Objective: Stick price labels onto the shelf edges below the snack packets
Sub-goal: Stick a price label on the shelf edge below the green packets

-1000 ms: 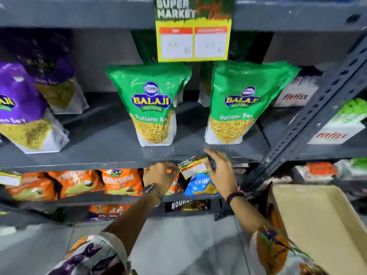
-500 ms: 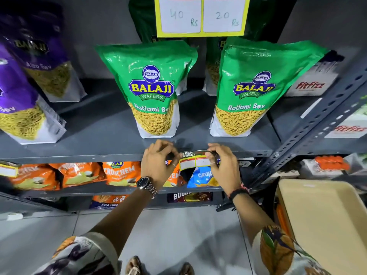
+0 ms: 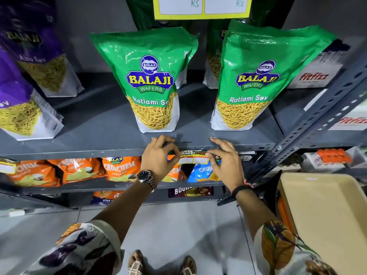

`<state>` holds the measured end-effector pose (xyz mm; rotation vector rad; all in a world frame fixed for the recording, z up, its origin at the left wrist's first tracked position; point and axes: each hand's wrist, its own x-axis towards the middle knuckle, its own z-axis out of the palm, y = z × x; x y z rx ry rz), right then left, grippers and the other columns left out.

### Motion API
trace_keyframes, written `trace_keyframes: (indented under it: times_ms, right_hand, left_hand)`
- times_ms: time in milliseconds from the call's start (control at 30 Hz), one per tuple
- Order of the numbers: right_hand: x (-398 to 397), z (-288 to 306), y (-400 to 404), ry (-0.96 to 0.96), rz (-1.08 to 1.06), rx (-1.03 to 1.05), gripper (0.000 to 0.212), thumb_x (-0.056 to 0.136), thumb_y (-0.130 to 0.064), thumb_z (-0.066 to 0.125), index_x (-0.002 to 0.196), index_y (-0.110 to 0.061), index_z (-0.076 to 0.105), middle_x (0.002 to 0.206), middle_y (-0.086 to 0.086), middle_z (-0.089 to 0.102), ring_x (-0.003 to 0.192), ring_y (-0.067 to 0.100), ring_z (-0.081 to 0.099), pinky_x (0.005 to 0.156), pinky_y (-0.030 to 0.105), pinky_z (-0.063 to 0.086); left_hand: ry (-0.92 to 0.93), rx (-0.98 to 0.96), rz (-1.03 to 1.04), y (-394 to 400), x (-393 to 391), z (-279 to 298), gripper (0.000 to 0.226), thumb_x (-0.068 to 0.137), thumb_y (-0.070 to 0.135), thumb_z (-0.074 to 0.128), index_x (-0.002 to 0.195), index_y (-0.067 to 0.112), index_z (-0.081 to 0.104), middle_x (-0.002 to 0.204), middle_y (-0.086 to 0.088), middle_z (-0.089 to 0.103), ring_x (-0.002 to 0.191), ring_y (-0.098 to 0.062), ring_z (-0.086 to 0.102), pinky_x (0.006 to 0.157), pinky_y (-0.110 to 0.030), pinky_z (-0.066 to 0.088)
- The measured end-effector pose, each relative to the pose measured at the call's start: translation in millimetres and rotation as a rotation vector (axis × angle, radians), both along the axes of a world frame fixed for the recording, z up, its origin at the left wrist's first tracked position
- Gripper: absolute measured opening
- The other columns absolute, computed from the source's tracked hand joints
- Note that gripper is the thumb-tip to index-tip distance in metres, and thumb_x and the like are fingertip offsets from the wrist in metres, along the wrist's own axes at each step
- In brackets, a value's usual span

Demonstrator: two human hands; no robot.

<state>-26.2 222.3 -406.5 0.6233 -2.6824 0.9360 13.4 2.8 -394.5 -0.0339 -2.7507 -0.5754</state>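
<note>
Label [image 3: 193,158] held flat against front edge of grey shelf [image 3: 103,149], below gap between two green snack packets [image 3: 152,80]. Left hand [image 3: 158,157] pinches label's left end between thumb and fingers. Right hand [image 3: 225,161] pinches right end, other fingers spread over shelf lip. Orange packets [image 3: 119,168] on shelf beneath. Beige tray [image 3: 325,211] at lower right, well apart from hands.

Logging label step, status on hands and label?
Left hand and right hand each grip one end of the small yellow-edged paper price label. Label at the grey metal shelf edge, below green sev packets. Nothing blocking.
</note>
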Motion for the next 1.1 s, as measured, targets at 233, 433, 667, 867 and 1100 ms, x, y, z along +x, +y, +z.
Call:
trace_keyframes:
  times_ms: [233,433,667,867,1100]
  right_hand:
    - [-1.1,5.7,-2.6,0.004,-0.037,-0.065,0.006,0.083,-0.010,0.067,0.085,-0.009,0.072,0.118,0.004,0.067,0.108,0.023,0.057,0.089,0.031,0.046]
    - [-1.9,2.2,-9.8,0.001,-0.111,-0.104,0.003,0.078,-0.010,0.072,0.077,-0.008,0.071,0.112,0.004,0.070,0.104,0.023,0.059,0.083,0.026,0.044]
    - [-0.3,0.4,-17.2,0.032,-0.167,-0.119,0.023,0.077,-0.023,0.077,0.083,-0.006,0.063,0.113,0.010,0.066,0.103,0.026,0.058,0.078,0.034,0.049]
    - [-4.0,8.3,-21.7,-0.026,-0.241,-0.141,0.048,0.074,-0.038,0.077,0.100,-0.005,0.054,0.103,0.013,0.065,0.096,0.028,0.060,0.074,0.038,0.050]
    - [-14.0,22.6,-13.4,-0.124,-0.222,-0.077,0.036,0.073,0.017,0.062,0.094,-0.010,0.053,0.099,0.009,0.071,0.093,0.023,0.068,0.079,0.040,0.056]
  left_hand:
    - [0.016,-0.027,0.013,0.9,-5.4,7.2,0.013,0.079,0.035,0.069,0.077,0.023,0.067,0.087,0.001,0.061,0.079,-0.023,0.055,0.063,-0.032,0.046]
    - [-0.018,-0.005,0.070,3.7,-7.6,7.4,0.016,0.078,0.038,0.069,0.072,0.024,0.065,0.085,0.003,0.058,0.077,-0.022,0.052,0.063,-0.029,0.039]
    - [-0.004,-0.030,0.129,12.7,-8.1,5.3,0.027,0.074,0.047,0.069,0.077,0.022,0.058,0.080,-0.002,0.056,0.074,-0.026,0.052,0.065,-0.036,0.041]
    - [0.009,-0.082,0.110,13.0,-12.2,7.8,0.034,0.076,0.053,0.065,0.073,0.022,0.051,0.076,0.000,0.054,0.070,-0.024,0.049,0.064,-0.035,0.038]
    - [-0.064,-0.008,0.086,12.3,-9.4,17.6,0.016,0.080,0.030,0.067,0.079,0.023,0.053,0.081,0.001,0.056,0.077,-0.023,0.052,0.067,-0.034,0.040]
